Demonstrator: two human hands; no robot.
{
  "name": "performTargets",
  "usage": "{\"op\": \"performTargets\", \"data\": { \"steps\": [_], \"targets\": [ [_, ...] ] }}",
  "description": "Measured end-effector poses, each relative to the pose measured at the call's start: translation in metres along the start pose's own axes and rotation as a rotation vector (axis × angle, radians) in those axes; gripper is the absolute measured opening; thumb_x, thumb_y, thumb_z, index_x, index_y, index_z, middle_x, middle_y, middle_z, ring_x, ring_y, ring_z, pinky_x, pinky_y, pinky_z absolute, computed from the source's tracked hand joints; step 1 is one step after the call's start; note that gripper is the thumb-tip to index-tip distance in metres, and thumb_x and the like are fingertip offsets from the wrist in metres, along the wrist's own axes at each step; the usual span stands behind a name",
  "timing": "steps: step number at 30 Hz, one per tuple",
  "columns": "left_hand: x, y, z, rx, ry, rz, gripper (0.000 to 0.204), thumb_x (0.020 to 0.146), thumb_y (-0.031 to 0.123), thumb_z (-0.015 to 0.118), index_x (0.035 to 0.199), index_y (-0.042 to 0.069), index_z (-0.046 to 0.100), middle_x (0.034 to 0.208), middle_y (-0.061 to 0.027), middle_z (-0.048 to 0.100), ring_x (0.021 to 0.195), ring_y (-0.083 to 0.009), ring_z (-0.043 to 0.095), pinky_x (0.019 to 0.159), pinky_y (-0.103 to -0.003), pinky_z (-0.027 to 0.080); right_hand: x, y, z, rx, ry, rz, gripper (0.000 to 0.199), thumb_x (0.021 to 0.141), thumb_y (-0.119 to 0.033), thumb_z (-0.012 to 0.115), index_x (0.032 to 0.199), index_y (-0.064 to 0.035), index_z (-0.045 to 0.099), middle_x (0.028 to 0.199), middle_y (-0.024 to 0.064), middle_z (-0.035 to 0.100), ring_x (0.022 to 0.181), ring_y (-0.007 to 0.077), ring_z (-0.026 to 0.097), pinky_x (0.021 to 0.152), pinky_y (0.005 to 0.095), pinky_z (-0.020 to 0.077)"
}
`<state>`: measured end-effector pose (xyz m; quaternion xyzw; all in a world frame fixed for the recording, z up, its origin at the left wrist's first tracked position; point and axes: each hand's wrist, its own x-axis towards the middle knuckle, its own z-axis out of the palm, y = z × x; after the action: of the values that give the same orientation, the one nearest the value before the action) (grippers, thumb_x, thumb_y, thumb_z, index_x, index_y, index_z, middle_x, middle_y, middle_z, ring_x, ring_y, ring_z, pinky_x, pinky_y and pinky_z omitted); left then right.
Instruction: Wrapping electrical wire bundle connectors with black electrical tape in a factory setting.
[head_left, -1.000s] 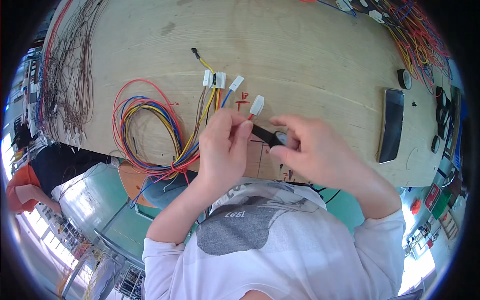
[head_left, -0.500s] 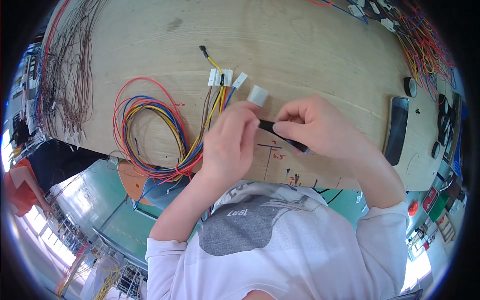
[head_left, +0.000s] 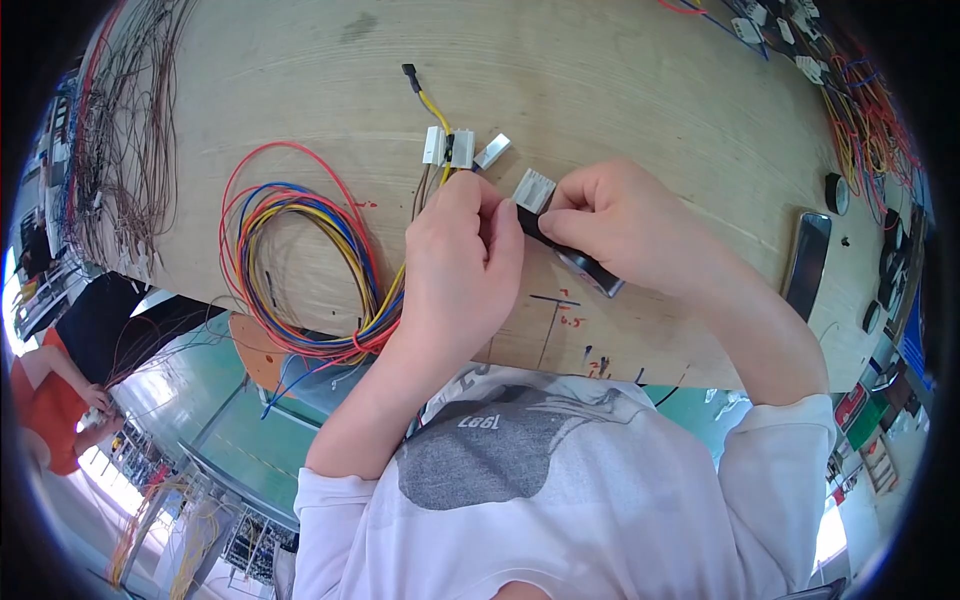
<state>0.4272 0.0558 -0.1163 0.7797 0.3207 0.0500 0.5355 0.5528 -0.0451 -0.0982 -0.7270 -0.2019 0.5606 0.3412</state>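
Observation:
My left hand (head_left: 460,265) pinches a wire harness just below its white connectors (head_left: 447,147) on the wooden workbench (head_left: 620,90). My right hand (head_left: 625,225) grips a roll of black tape (head_left: 585,268), with a black strip stretched toward my left fingers. A white connector (head_left: 533,189) sticks out between the two hands. The coloured wire bundle (head_left: 300,260) loops to the left of my left hand and passes under it. A yellow lead with a black tip (head_left: 420,88) runs up from the connectors.
Thin brown wires (head_left: 120,130) hang at the bench's left end. More harnesses with white connectors (head_left: 850,90) lie at the far right, beside a black phone (head_left: 806,265) and a small tape roll (head_left: 836,193). A person in orange (head_left: 50,410) is at lower left.
Both hands and the harness have shifted up and right in view. The tape strip between my hands is shorter, with my right hand closer to my left.

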Motion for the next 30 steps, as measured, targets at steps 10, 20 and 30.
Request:
{"op": "performTargets", "data": {
  "steps": [10,20,30],
  "targets": [
    [0.003,0.000,-0.001,0.152,-0.022,0.049,0.013,0.084,0.005,0.047,0.074,0.000,0.042,0.052,-0.0025,0.048,0.042,-0.0059,0.047,0.037,-0.021,0.037,0.002,-0.003,-0.001,-0.048,-0.006,-0.018,0.020,0.071,-0.015,0.050,0.062,0.0017,0.056,0.051,0.0102,0.052,0.048,0.0176,0.050,0.048,0.0320,0.0394],
    [0.004,0.001,0.001,0.195,0.026,0.062,0.013,0.084,0.006,0.048,0.074,0.000,0.043,0.052,-0.0020,0.048,0.041,-0.0055,0.046,0.036,-0.021,0.036,0.000,-0.001,-0.001,-0.094,-0.004,-0.025,0.022,0.077,-0.018,0.054,0.068,0.0018,0.055,0.054,0.0018,0.050,0.051,0.0081,0.044,0.048,0.0260,0.0360],
    [0.002,0.013,0.001,0.066,0.047,-0.082,0.011,0.080,0.005,0.052,0.076,-0.002,0.045,0.057,-0.0122,0.050,0.047,-0.0227,0.052,0.045,-0.033,0.040,0.001,-0.001,0.001,-0.094,0.027,-0.052,0.023,0.072,-0.017,0.049,0.067,0.0037,0.057,0.056,0.0147,0.055,0.053,0.0239,0.055,0.052,0.0352,0.0420]
  ]
}}
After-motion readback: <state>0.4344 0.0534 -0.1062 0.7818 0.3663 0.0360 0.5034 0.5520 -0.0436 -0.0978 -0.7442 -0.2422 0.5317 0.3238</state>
